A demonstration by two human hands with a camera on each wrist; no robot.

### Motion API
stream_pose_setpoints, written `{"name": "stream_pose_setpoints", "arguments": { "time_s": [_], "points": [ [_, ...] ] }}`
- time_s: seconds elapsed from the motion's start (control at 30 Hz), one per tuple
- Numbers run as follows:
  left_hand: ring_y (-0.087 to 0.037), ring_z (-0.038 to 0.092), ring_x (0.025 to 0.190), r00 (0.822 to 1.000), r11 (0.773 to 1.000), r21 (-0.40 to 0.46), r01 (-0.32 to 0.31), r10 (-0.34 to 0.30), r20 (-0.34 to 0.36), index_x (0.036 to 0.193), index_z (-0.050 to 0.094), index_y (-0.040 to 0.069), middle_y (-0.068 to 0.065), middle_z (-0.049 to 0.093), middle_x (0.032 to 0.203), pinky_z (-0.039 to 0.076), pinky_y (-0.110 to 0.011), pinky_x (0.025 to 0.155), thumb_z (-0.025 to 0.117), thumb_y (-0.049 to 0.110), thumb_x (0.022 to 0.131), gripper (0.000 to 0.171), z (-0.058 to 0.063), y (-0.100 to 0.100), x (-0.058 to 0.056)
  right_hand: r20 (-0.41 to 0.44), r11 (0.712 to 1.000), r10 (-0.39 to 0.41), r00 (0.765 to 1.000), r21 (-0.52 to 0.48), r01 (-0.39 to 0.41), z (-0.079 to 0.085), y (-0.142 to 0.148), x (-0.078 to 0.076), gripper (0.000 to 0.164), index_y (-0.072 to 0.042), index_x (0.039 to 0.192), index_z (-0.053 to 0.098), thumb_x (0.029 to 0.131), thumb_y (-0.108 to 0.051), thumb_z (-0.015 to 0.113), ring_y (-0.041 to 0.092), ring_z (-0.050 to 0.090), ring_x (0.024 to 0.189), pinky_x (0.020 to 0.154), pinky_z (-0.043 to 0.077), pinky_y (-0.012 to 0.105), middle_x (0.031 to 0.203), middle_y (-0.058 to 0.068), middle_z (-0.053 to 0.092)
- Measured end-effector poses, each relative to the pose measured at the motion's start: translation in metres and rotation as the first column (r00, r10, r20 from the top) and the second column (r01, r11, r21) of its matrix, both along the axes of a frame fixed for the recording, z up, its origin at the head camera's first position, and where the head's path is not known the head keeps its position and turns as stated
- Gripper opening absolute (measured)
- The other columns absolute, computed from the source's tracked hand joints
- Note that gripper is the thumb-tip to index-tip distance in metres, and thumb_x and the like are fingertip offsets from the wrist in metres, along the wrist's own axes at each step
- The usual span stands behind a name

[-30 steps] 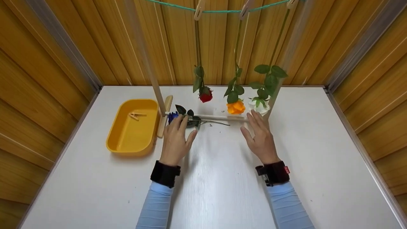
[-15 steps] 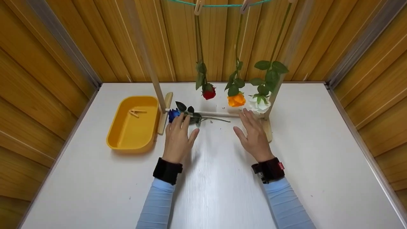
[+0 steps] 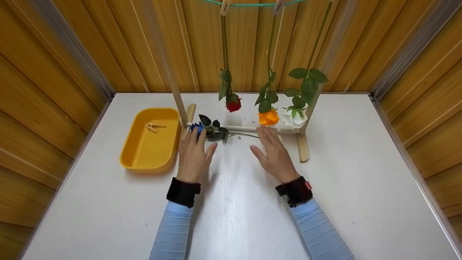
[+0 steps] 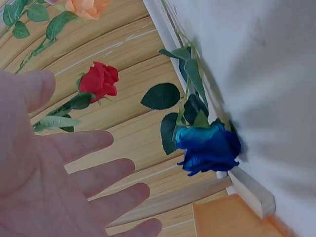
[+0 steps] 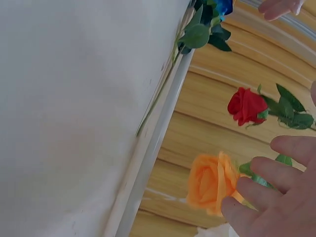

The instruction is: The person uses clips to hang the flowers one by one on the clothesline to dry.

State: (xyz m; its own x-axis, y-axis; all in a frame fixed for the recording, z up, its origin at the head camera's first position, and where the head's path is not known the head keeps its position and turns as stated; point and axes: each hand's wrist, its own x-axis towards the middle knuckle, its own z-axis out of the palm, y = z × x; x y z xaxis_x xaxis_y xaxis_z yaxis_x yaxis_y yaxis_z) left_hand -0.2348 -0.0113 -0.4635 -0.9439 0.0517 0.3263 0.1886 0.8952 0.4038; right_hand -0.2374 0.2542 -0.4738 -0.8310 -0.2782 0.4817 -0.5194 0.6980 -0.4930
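A blue rose (image 4: 210,148) lies along the wooden frame's bottom bar, its stem (image 3: 243,134) pointing right. Over its bloom hovers my left hand (image 3: 195,159), fingers extended; the left wrist view shows a gap between hand and flower. My right hand (image 3: 276,157) is by the stem's far end, fingers also extended and holding nothing; its fingertips hide the stem's tip in the head view. Upside down behind the hands hang a red rose (image 3: 233,104), an orange rose (image 3: 268,117) and a white rose (image 3: 294,118).
A yellow tray (image 3: 124,159) with wooden clothespins (image 3: 156,127) stands left of the frame. Frame posts (image 3: 169,72) rise on both sides, with feet on the white table (image 3: 231,216). Clothespins hang on a green cord (image 3: 249,5) above. Wood-patterned walls enclose the table.
My right hand has moved left from the white rose toward the blue rose's stem end. The left hand has shifted slightly, ending a little further left. The red rose sways slightly.
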Motion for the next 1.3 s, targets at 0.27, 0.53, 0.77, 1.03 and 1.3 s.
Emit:
{"name": "stream_pose_setpoints", "arguments": {
  "time_s": [0.27, 0.53, 0.77, 1.03, 1.3],
  "points": [
    [-0.046, 0.037, 0.145, 0.998, 0.999, -0.040, 0.021, -0.018, 0.066, 0.152, 0.046, 0.000, -0.028, 0.036, 0.160, 0.027, -0.068, 0.116, 0.056, 0.044, 0.106, 0.065, 0.025, -0.028, -0.006, 0.034, 0.992, 0.103, 0.994, -0.080, -0.100, 0.010, -0.021, -0.008, 0.057, 0.003, 0.149, 0.050, 0.104, -0.029, 0.063, 0.037, 0.044, 0.145, 0.118, 0.036, 0.052, 0.156, 0.023, 0.047],
    [-0.050, 0.049, 0.133, 0.987, 0.990, -0.128, 0.053, -0.033, 0.157, 0.150, 0.047, -0.001, -0.029, 0.046, 0.151, 0.037, -0.068, 0.108, 0.053, 0.038, 0.108, 0.057, 0.048, -0.060, -0.020, 0.032, 0.967, 0.220, 0.975, -0.137, -0.214, 0.018, -0.041, -0.023, 0.052, 0.009, 0.145, 0.052, 0.104, -0.021, 0.063, 0.036, 0.050, 0.141, 0.118, 0.037, 0.047, 0.150, 0.024, 0.053],
    [-0.052, 0.046, 0.133, 0.944, 0.985, -0.158, 0.068, -0.012, 0.331, 0.149, 0.046, -0.004, -0.032, 0.043, 0.151, 0.033, -0.068, 0.114, 0.041, 0.039, 0.112, 0.057, 0.060, -0.085, -0.040, 0.071, 0.951, 0.273, 0.959, -0.167, -0.259, 0.023, -0.052, -0.032, 0.051, 0.006, 0.146, 0.052, 0.105, -0.022, 0.062, 0.033, 0.050, 0.141, 0.119, 0.037, 0.044, 0.150, 0.022, 0.054],
    [-0.057, 0.035, 0.141, 0.873, 0.982, -0.178, 0.063, 0.032, 0.486, 0.155, 0.035, -0.008, -0.036, 0.032, 0.157, 0.026, -0.067, 0.118, 0.034, 0.040, 0.113, 0.064, 0.067, -0.104, -0.061, 0.095, 0.948, 0.269, 0.958, -0.199, -0.246, 0.025, -0.052, -0.039, 0.050, 0.004, 0.147, 0.052, 0.105, -0.022, 0.061, 0.034, 0.050, 0.141, 0.118, 0.038, 0.045, 0.149, 0.023, 0.054],
    [-0.055, 0.023, 0.148, 0.781, 0.986, -0.145, 0.088, 0.022, 0.624, 0.158, 0.025, -0.010, -0.038, 0.022, 0.161, 0.018, -0.064, 0.122, 0.028, 0.038, 0.113, 0.065, 0.065, -0.120, -0.084, 0.112, 0.948, 0.273, 0.956, -0.200, -0.247, 0.024, -0.054, -0.041, 0.050, 0.003, 0.147, 0.052, 0.106, -0.023, 0.061, 0.033, 0.050, 0.142, 0.118, 0.039, 0.044, 0.150, 0.021, 0.054]
  ]
}}
